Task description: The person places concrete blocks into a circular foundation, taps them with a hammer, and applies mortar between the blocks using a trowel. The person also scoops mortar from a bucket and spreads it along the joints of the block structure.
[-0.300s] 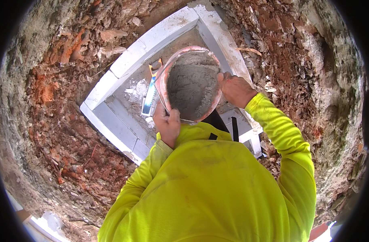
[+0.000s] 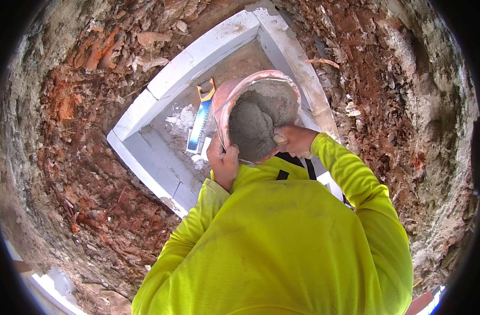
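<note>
Your left hand (image 2: 222, 164) sits just left of centre in the frame, fingers curled shut around the near rim of the reddish bucket (image 2: 235, 94), close to where its thin wire bail meets the wall. Your right hand (image 2: 295, 140), slightly right of centre, is pressed against the opposite rim with the fingers bent over the edge and onto the grey mortar (image 2: 256, 128) heaped inside; whether those fingertips grip the rim or rest on the mix is hard to tell, since the mortar hides them. The bucket is tilted toward you at the middle of the frame, above a low rectangle of white blocks (image 2: 198, 52). By the look of it, the load will feel heavy and dense, a stiff wet mass that slumps rather than pours, and the rim, smeared with mix, is likely slick. Take it with both hands on opposite sides of the rim, or one under the base, rather than trusting the wire alone. Left of the bucket, inside the blocks, a handsaw (image 2: 200, 118) with a blue blade and yellow handle lies on the sandy floor among white chips. Beyond the blocks, reddish broken earth (image 2: 82, 157) fills the frame's edges.
</note>
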Action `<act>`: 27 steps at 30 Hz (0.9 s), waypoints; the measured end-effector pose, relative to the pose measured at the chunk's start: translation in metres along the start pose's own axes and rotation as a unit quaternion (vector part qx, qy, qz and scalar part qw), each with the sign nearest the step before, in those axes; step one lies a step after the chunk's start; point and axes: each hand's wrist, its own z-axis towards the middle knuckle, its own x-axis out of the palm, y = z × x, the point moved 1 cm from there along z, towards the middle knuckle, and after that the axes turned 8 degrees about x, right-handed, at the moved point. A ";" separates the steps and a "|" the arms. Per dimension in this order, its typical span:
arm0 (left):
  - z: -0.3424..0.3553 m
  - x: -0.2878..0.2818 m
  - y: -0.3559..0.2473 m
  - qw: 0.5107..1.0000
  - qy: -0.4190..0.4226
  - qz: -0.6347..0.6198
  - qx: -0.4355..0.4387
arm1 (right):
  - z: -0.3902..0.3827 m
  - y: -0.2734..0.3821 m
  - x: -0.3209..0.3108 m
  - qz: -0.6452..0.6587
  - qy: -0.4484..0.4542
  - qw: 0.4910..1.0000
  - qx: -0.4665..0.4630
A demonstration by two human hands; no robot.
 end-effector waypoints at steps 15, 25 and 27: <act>0.059 -0.009 -0.015 0.987 -0.096 -0.096 -0.083 | -0.005 -0.003 0.014 0.338 0.076 0.908 -0.234; 0.088 -0.055 -0.022 0.985 -0.083 -0.007 -0.150 | 0.141 -0.031 -0.267 -0.043 -0.631 0.771 -0.077; 0.098 -0.053 -0.027 0.983 -0.083 0.003 -0.165 | 0.181 -0.036 -0.302 -0.070 -0.636 0.769 -0.004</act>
